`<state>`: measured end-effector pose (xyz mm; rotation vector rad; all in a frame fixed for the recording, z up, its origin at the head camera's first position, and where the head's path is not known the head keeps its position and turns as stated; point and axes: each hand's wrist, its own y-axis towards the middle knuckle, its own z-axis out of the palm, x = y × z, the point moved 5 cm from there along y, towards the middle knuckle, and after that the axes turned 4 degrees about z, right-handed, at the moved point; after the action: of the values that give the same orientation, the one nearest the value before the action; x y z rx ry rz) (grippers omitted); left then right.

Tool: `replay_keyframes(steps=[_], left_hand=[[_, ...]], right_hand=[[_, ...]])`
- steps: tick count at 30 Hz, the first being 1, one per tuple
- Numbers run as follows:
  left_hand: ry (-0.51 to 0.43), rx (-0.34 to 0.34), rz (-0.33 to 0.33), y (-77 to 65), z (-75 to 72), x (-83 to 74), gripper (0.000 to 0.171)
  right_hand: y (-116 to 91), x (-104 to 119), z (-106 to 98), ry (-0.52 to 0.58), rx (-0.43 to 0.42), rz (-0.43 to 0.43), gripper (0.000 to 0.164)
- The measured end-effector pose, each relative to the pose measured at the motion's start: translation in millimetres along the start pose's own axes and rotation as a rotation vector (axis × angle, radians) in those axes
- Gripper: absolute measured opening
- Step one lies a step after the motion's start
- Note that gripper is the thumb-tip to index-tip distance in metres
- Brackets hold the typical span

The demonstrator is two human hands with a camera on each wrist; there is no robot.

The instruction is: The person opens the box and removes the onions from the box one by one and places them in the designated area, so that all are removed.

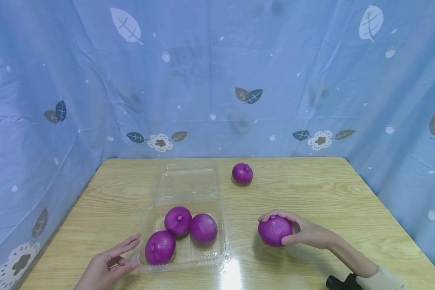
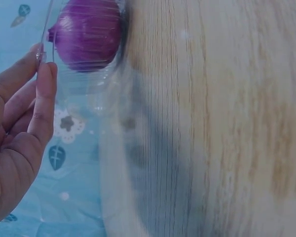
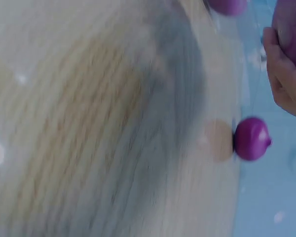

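Note:
My right hand (image 1: 304, 233) grips a purple onion (image 1: 274, 231) above the right half of the table, fingers over its top and thumb on its near side. In the right wrist view that onion (image 3: 292, 32) is cut off by the frame's edge. To the left, an open clear plastic clamshell container (image 1: 184, 265) holds several purple onions: one at front left (image 1: 160, 247), one at the back (image 1: 178, 221) and one at right (image 1: 204, 228). My left hand (image 1: 106, 264) is at the container's left edge; the left wrist view shows its fingertips (image 2: 47, 74) pinching the rim.
Another, smaller-looking purple onion (image 1: 242, 173) lies on the wooden table (image 1: 304, 181) near the back, right of the container's flat-lying lid (image 1: 188, 181). A blue patterned curtain (image 1: 210, 80) hangs behind the table and along both sides.

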<state>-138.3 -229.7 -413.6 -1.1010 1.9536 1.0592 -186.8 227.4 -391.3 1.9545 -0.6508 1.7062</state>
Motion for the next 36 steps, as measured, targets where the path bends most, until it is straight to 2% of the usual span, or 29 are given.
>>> replay_keyframes(steps=[4,8,14,21,28,36], left_hand=[[0.004,-0.001,-0.001,1.0,-0.7,-1.7,0.040],[0.011,-0.002,-0.006,1.8,-1.8,-2.7,0.039],[0.018,-0.003,0.030,3.2,-2.3,-4.0,0.040],[-0.009,0.005,0.030,3.0,-2.2,-4.1,0.041],[-0.030,0.015,0.041,3.5,-0.2,-5.0,0.041],[-0.046,0.022,0.053,2.7,1.6,-4.8,0.042]], right_hand=[[-5,-7,-19,-0.014,-0.035,0.059,0.053],[-6,-14,-41,-0.022,-0.052,0.031,0.055],[-6,-23,-70,0.077,-0.091,0.012,0.058],[-4,-38,-105,0.087,-0.196,0.052,0.058],[0,-46,-141,0.155,-0.291,0.079,0.058],[12,-51,-176,0.101,-0.417,0.151,0.057]])
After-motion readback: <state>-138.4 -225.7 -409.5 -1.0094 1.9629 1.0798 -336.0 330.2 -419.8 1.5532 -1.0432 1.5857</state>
